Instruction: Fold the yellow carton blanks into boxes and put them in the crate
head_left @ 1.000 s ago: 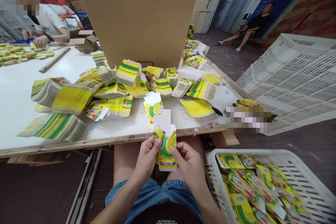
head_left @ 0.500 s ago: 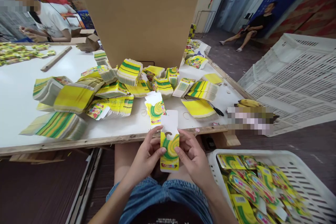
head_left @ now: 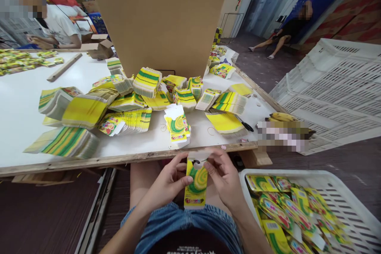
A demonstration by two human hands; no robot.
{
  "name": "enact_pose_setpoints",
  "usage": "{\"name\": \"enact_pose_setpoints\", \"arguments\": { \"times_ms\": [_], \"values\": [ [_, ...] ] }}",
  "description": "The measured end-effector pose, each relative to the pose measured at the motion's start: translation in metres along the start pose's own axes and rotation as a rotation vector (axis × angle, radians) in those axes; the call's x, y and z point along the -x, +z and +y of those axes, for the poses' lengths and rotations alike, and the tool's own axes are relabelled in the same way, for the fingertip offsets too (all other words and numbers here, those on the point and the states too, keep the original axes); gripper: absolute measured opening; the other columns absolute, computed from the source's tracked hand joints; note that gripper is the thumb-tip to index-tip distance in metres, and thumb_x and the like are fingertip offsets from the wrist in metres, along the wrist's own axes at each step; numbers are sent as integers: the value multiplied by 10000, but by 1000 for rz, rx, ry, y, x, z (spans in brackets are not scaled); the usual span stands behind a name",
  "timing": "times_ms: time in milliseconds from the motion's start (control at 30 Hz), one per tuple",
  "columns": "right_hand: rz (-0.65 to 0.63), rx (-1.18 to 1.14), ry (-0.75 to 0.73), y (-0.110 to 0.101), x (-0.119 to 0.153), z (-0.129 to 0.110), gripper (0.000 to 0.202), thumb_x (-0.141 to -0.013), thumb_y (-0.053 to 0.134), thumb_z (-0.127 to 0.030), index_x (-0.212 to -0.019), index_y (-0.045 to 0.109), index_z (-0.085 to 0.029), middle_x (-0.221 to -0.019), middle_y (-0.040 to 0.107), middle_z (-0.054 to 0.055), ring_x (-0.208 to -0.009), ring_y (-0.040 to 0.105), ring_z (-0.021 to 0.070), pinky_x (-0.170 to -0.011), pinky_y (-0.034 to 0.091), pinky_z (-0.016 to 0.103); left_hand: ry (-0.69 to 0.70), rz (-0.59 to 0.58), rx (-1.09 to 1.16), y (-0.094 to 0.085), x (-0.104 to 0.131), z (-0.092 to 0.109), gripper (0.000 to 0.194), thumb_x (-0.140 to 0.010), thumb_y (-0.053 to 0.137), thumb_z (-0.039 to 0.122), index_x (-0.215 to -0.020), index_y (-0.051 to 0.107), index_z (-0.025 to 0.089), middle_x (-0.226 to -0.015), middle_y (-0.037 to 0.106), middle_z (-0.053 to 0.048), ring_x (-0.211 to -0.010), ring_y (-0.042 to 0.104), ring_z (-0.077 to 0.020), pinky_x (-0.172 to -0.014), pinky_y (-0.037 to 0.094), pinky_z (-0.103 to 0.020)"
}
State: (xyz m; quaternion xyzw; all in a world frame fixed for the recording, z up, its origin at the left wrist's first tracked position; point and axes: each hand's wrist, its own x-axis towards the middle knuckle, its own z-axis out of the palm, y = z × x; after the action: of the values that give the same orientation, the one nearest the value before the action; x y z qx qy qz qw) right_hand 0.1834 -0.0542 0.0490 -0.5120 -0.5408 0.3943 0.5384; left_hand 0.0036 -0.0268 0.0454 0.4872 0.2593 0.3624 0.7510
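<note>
Over my lap, between both hands, is a small yellow and green printed carton with a rounded cut-out near its top. My left hand grips the carton's left side, thumb on the printed front. At the upper right, my right hand pinches the carton near its white top flap, which is bent over. Just beyond, on the table, lies a small pile of similar flat cartons. To my right a white plastic basket holds many printed yellow cartons.
Stacks of flat cartons spread over the white table, before a tall cardboard box. A black-handled tool and bananas are at the right. White crates stand beyond. One person works at left; another sits back right.
The carton has come lower and closer to me. My right hand has moved up to its top, and the white flap that stood upright is now folded over.
</note>
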Motion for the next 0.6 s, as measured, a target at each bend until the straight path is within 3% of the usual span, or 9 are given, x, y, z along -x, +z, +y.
{"name": "enact_pose_setpoints", "arguments": {
  "times_ms": [133,233,333,467,600],
  "values": [
    [-76,120,-99,-12,-2,-5,354,-904,529,-490,-986,763,-237,-1044,667,94,-1012,606,265,-903,467,382,29,130,-193,1,-1,-1,371,-835,661,219,-1194,570,209,-1066,711,-89,-902,681,-193,-789,523,-279],
    [-164,96,90,-14,-1,-7,377,-865,597,-463,-1138,688,-219,-948,699,70,-873,648,238,-765,513,336,46,179,-276,2,-1,-6,416,-851,634,219,-1259,553,225,-1108,706,-93,-940,679,-207,-794,534,-285],
    [-162,121,227,-8,0,-5,355,-838,645,-348,-1164,588,-220,-794,722,19,-736,661,205,-659,509,289,52,163,-264,4,-1,-11,447,-871,602,208,-1310,523,239,-1185,680,-103,-1050,649,-231,-876,521,-321],
    [-91,267,206,0,0,-1,262,-829,638,-294,-1069,554,-228,-657,704,-22,-555,607,169,-536,444,247,19,93,-176,4,-2,-10,447,-890,577,214,-1330,502,235,-1224,660,-119,-1099,629,-241,-934,496,-360],
    [-111,315,186,0,0,-3,310,-837,639,-293,-1133,577,-231,-654,715,-16,-584,644,190,-542,458,252,18,125,-101,5,-4,-4,457,-839,654,227,-1279,531,206,-1127,698,-120,-1031,651,-244,-876,511,-344]
  ]
}}
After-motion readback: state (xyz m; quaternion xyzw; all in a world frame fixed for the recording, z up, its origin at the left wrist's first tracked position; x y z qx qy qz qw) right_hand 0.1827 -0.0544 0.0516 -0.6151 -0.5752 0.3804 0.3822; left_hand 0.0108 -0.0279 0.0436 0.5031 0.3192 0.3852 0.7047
